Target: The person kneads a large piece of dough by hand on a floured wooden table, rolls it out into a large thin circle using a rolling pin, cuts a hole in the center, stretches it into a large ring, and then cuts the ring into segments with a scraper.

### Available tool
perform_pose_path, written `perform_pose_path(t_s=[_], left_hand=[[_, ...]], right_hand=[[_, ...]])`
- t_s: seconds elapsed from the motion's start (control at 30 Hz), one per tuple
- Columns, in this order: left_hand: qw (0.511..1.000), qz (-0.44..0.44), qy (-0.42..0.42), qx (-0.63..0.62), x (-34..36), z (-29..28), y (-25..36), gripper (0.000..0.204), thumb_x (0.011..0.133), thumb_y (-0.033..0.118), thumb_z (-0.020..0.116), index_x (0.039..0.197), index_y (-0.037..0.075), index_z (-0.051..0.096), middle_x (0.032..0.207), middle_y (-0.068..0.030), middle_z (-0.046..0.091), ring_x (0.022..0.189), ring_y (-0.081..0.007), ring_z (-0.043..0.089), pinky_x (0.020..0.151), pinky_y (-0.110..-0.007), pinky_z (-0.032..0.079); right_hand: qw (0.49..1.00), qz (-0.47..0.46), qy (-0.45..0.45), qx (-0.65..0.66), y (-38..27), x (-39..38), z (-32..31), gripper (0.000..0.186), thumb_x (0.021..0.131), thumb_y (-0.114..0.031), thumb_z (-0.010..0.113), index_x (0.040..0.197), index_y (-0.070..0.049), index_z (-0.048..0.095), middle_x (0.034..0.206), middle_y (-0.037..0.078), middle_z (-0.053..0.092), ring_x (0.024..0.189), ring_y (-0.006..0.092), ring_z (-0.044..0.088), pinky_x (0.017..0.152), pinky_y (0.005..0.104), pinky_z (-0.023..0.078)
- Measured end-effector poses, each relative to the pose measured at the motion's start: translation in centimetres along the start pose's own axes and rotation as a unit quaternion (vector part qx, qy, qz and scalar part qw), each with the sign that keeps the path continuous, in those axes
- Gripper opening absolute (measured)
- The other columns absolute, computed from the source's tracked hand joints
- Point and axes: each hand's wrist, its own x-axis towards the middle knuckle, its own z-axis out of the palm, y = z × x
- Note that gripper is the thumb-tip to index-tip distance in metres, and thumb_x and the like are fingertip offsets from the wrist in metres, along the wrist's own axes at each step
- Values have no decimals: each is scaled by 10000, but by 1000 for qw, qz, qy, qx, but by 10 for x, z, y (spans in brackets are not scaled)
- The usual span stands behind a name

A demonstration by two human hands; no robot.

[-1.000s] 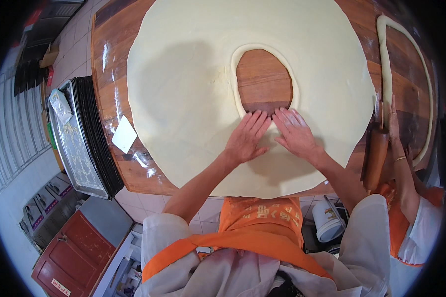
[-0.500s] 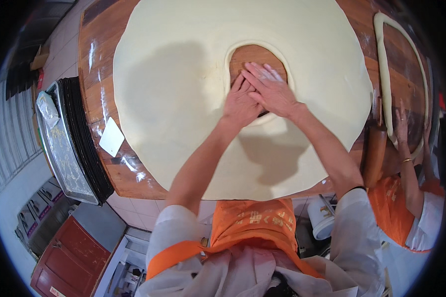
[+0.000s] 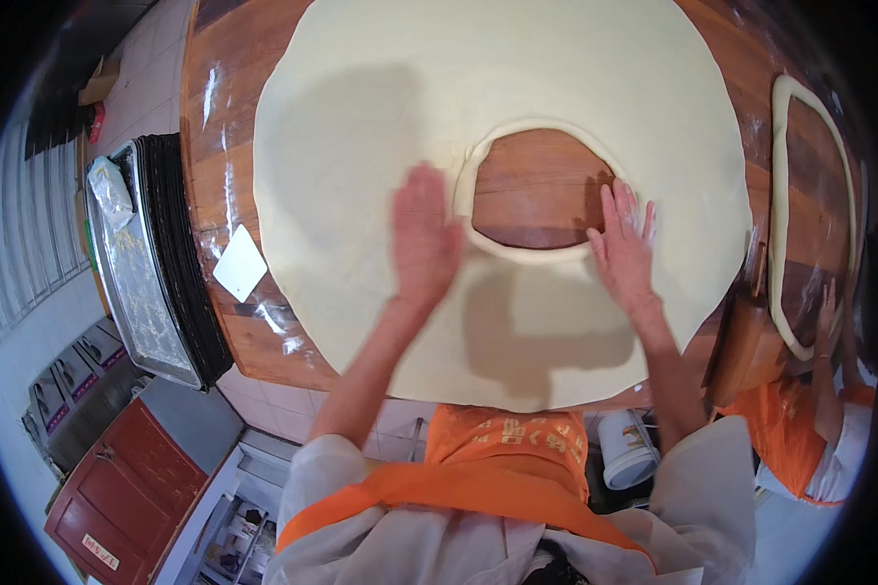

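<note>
A broad, pale sheet of dough (image 3: 683, 127) covers most of the wooden table. Around a hole near its middle runs a thick rolled rim (image 3: 466, 190), and bare wood (image 3: 537, 185) shows inside. My left hand (image 3: 426, 234), blurred by motion, is over the dough just left of that rim, its fingers stretched out and holding nothing. At the hole's right side, my right hand (image 3: 624, 244) lies with spread fingers against the rim. Some pale dough or flour clings to its fingers.
A white flat scraper (image 3: 239, 263) lies left of the dough. Stacked baking trays (image 3: 171, 253) carry a clear plastic packet (image 3: 110, 193). On the right, a wooden rolling pin (image 3: 741, 341) lies near a co-worker's hand (image 3: 827, 312) at a long dough ring (image 3: 779, 146). A white bucket (image 3: 627, 450) stands below.
My hands have parted from their overlap in the hole, the left going left onto the dough, the right to the right rim. The hole looks wider. The whole view has shifted slightly.
</note>
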Motion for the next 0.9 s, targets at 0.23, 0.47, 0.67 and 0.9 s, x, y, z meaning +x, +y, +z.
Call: perform_pose_path(t_s=[0.23, 0.47, 0.67, 0.9], left_hand=[[989, -133, 57, -1, 74, 77, 64, 690, 860, 335, 494, 1369, -31, 207, 1430, -235, 183, 1336, -373, 140, 1075, -524, 69], [972, -152, 53, 169, 113, 40, 1, 577, 878, 381, 439, 1366, 108, 298, 1434, -177, 218, 1323, -381, 166, 1002, -647, 49], [996, -4, 72, 52, 126, 49, 11, 546, 868, 353, 480, 1325, 82, 359, 1386, -169, 301, 1298, -369, 228, 995, -651, 79], [986, 35, 46, 157, 173, 65, 42, 621, 810, 418, 542, 1307, 81, 387, 1379, -146, 338, 1265, -409, 282, 959, -682, 153]], right_hand=[[977, 123, 144, 98, -29, 80, 30, 575, 879, -235, 490, 1355, -12, 257, 1413, 174, 263, 1322, 315, 219, 1059, 542, 111], [976, 137, 145, -91, 40, 130, 19, 526, 898, -384, 420, 1358, -152, 313, 1407, 111, 274, 1316, 300, 210, 980, 663, 128], [962, 178, 199, -52, 87, 164, 15, 502, 909, -395, 366, 1362, -184, 317, 1399, 98, 296, 1307, 327, 218, 961, 684, 119], [972, 108, 200, -57, 55, 153, 3, 536, 897, -352, 420, 1367, -121, 302, 1407, 137, 290, 1319, 327, 213, 1007, 627, 119]])
